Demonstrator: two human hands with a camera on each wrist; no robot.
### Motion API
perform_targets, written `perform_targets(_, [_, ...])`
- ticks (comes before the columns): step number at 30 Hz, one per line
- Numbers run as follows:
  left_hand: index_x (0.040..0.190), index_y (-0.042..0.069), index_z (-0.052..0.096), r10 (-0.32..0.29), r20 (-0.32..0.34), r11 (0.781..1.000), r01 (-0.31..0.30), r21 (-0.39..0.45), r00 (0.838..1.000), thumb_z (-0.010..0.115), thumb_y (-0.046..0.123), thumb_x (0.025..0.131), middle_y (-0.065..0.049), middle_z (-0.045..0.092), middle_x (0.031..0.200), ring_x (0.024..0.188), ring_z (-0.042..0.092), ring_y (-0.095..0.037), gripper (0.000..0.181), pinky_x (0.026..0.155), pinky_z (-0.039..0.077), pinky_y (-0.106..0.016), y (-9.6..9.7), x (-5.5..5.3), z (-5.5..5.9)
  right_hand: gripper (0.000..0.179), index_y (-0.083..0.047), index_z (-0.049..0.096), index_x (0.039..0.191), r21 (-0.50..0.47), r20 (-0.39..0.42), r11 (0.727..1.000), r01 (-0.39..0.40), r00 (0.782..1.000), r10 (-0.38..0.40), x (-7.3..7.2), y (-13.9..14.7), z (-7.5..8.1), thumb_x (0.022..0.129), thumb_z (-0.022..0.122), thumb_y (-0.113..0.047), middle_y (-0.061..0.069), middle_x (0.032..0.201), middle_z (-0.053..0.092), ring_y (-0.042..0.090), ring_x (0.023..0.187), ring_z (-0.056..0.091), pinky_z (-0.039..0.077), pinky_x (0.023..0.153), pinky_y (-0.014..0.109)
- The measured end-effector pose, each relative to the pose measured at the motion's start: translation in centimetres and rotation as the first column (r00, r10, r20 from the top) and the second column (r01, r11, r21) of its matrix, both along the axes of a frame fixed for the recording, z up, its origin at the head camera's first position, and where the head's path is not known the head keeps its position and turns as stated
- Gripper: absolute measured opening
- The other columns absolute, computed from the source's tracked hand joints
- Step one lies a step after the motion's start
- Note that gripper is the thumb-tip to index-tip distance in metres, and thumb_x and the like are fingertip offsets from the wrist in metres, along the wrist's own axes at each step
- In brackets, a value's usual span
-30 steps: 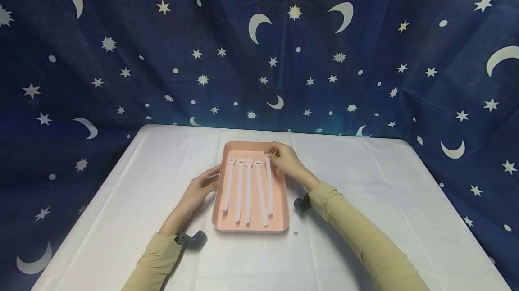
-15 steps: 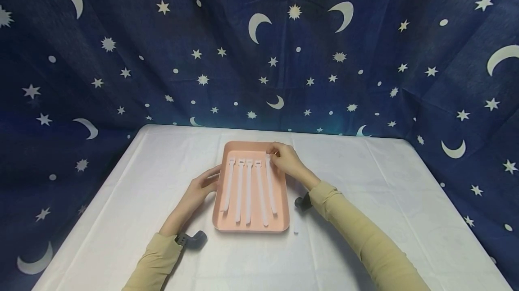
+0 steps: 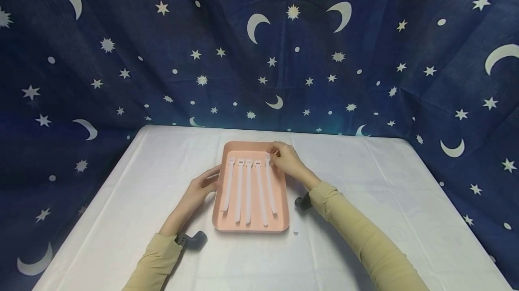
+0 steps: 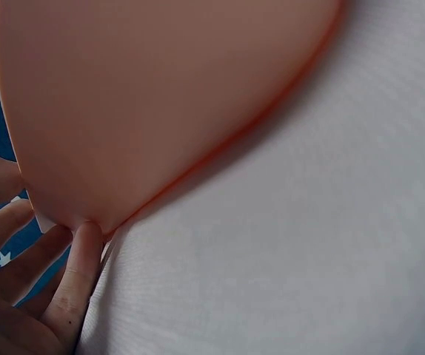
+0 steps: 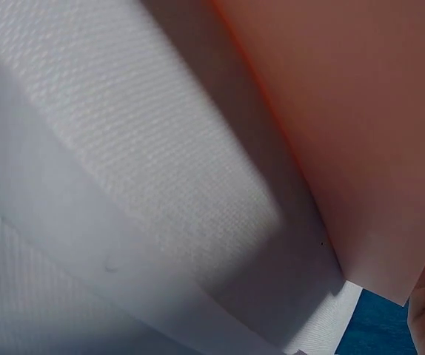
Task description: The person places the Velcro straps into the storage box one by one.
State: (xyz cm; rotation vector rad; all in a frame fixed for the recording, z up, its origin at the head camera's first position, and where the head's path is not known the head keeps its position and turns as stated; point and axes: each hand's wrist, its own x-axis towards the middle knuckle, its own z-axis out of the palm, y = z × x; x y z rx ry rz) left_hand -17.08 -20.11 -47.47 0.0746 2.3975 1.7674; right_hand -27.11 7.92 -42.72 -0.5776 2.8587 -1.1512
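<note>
Inside the pink tray [image 3: 251, 229], several white strap cable ties lie lengthwise, slotted heads at the far end. The rightmost cable tie [image 3: 270, 187] has its head pinched between thumb and fingers of my right hand [image 3: 289, 161], which reaches over the tray's right wall. Its tail slants towards the near right corner. Left of it, another cable tie [image 3: 261, 194] lies at a slight slant. My left hand [image 3: 197, 188] rests its fingertips against the tray's left outer side; the left wrist view shows a thumb [image 4: 83, 255] touching the tray wall [image 4: 161, 96].
One more white strap [image 3: 296, 225] lies on the white-covered table [image 3: 365, 183] right of the tray, partly hidden by the right wrist. Dark wrist cameras [image 3: 195, 239] are worn on both arms. A blue star-and-moon curtain [image 3: 227, 25] hangs behind the table.
The rightmost cable tie's tail has swung slightly right, away from its neighbour, and my right hand has shifted a touch right. The left hand and tray have stayed put.
</note>
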Motion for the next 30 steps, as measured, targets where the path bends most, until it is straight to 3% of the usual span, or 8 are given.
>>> perform_targets(12, [0.148, 0.016, 0.038, -0.004, 0.030, 1.000, 0.004, 0.001, 1.000, 0.059, 0.027, 0.096, -0.010, 0.035, 0.156, 0.143, 0.034, -0.037, 0.057, 0.116, 0.024, -0.062, 0.6, 0.7, 1.9, 0.015, -0.005, 0.066, 0.102, 0.009, -0.030, 1.000, 0.026, 0.999, -0.026, 0.6, 0.7, 1.1, 0.090, 0.057, -0.003, 0.012, 0.101, 0.068, 0.023, 0.085, 0.065, 0.056, 0.069, 0.029])
perform_targets(18, [0.146, 0.026, 0.040, 0.004, 0.023, 1.000, -0.004, -0.003, 1.000, 0.061, 0.034, 0.094, -0.004, 0.035, 0.156, 0.143, 0.035, -0.034, 0.057, 0.116, 0.024, -0.061, 0.3, 0.4, 0.8, 0.015, -0.005, 0.066, 0.103, -0.040, -0.029, 0.999, 0.032, 0.999, -0.033, 1.1, 1.0, 1.8, 0.090, 0.058, -0.003, 0.012, 0.100, 0.068, 0.023, 0.085, 0.065, 0.054, 0.065, 0.026])
perform_targets(22, [0.146, 0.026, 0.041, 0.000, -0.005, 1.000, 0.000, 0.000, 1.000, 0.061, 0.036, 0.093, -0.003, 0.036, 0.156, 0.142, 0.036, -0.035, 0.057, 0.116, 0.026, -0.061, 0.1, 0.2, 0.2, 0.016, -0.006, 0.067, 0.104, -0.053, -0.030, 0.998, 0.042, 0.999, -0.044, 1.3, 1.1, 2.1, 0.090, 0.058, -0.005, 0.011, 0.101, 0.069, 0.023, 0.086, 0.065, 0.054, 0.065, 0.026])
perform_targets(30, [0.147, 0.024, 0.040, -0.003, -0.004, 1.000, 0.003, 0.005, 1.000, 0.061, 0.034, 0.094, -0.004, 0.036, 0.156, 0.142, 0.035, -0.035, 0.057, 0.116, 0.025, -0.061, 0.1, 0.1, 0.2, 0.015, -0.010, 0.067, 0.104, -0.099, -0.053, 0.994, 0.042, 0.997, -0.047, 1.8, 2.0, 2.2, 0.091, 0.060, -0.009, 0.008, 0.101, 0.071, 0.023, 0.085, 0.066, 0.057, 0.072, 0.031])
